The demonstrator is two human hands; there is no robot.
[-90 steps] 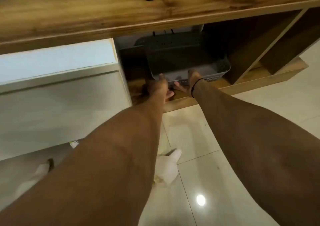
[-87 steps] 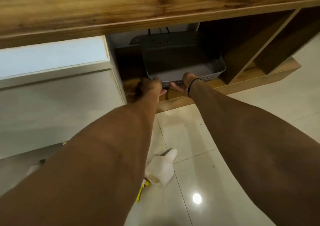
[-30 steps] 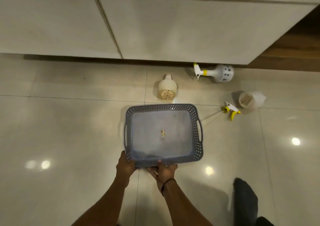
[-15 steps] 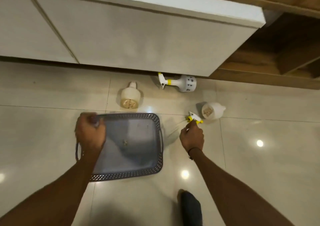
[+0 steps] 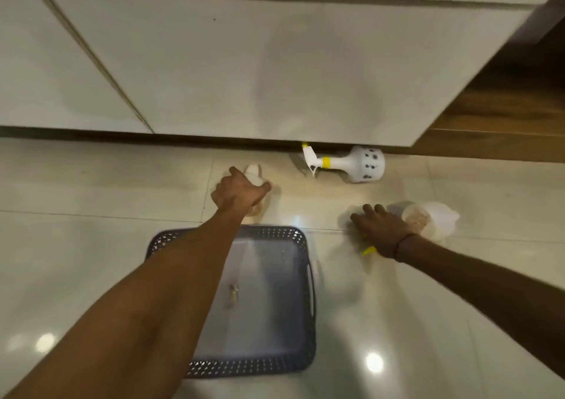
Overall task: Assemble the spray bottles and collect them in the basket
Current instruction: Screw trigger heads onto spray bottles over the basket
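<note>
Two hands are out at once, each on a separate part, with the basket (image 5: 305, 291) on the floor as the landmark. Beyond the basket's far rim, the left hand (image 5: 237, 193) curls over an open bottle (image 5: 255, 175) lying on its side, fingers wrapped around its body. To the right of the basket's far corner, the right hand (image 5: 382, 230) lies over a yellow sprayer head (image 5: 368, 249), of which only a tip shows under the palm; whether the fingers have closed on it cannot be told. A second open bottle (image 5: 434, 218) lies just right of that hand, and an assembled bottle (image 5: 348, 164) lies farther from the basket, against the cabinet (image 5: 275, 62) base. The basket holds no bottles, only a small scrap on its bottom. The step in hand looks like picking up the two halves of one bottle. Next, both parts probably need lifting clear, the dip tube fed into the neck, and the head screwed down before anything goes into the basket.
</note>
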